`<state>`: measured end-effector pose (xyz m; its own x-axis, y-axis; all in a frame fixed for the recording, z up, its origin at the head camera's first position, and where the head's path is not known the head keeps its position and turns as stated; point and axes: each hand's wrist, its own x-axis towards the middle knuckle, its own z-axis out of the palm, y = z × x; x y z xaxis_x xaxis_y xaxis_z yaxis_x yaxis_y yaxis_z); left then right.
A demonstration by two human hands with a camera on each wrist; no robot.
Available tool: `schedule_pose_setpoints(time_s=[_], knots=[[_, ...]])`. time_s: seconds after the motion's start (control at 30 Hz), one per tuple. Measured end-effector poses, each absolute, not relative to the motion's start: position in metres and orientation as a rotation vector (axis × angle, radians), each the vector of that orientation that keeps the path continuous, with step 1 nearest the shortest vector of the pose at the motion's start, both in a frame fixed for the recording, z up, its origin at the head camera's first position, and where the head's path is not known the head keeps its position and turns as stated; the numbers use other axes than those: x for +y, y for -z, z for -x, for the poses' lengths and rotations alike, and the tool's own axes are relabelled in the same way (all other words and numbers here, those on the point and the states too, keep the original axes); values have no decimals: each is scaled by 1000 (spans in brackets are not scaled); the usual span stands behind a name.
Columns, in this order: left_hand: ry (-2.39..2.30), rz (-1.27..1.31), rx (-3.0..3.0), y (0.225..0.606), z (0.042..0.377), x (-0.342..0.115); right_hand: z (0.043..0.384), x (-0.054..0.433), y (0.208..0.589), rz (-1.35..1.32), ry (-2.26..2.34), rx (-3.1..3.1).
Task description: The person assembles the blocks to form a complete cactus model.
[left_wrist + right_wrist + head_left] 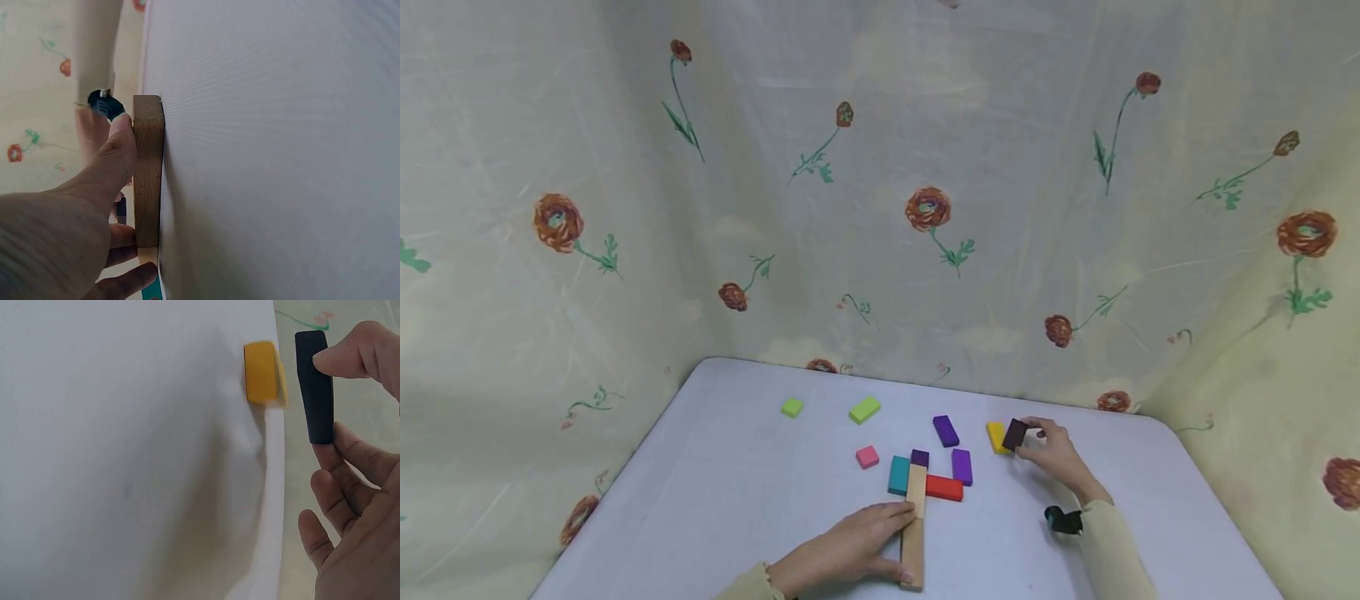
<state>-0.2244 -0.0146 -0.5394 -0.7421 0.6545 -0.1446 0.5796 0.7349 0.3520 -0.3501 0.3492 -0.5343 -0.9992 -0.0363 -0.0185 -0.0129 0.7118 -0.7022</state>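
Note:
Two plain wooden blocks (pixel 912 552) lie end to end in a line near the front of the table. My left hand (pixel 852 546) rests against them, thumb on the nearer block (pixel 148 181) and fingers by the joint. A dark purple block (pixel 920 457) touches the line's far end; a teal block (pixel 898 475) lies at its left and a red block (pixel 944 488) at its right. At the right, my right hand (pixel 1058 457) pinches a black block (pixel 314 387) between thumb and fingers, raised off the table. Just beside it is a yellow block (pixel 997 437).
Two purple blocks (pixel 946 431) lie between the line and the yellow block. A pink block (pixel 867 457) and two lime green blocks (pixel 865 410) are farther left. Flowered cloth (pixel 880 250) hangs behind the white table (pixel 715 467). A black wrist device (pixel 1063 521) is on my right wrist.

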Motion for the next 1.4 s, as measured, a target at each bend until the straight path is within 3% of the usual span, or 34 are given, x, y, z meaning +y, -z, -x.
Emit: schedule_pose_setpoints(time_s=[0.5, 0.9, 1.4], knots=[[-418, -990, 2682, 543, 225, -15, 368, 301, 539, 158, 1061, 2855], [-428, -996, 2675, 543, 226, -15, 375, 290, 539, 271, 762, 2950], [-440, -1014, 2678, 540, 226, -17, 380, 278, 538, 343, 810, 2905]])
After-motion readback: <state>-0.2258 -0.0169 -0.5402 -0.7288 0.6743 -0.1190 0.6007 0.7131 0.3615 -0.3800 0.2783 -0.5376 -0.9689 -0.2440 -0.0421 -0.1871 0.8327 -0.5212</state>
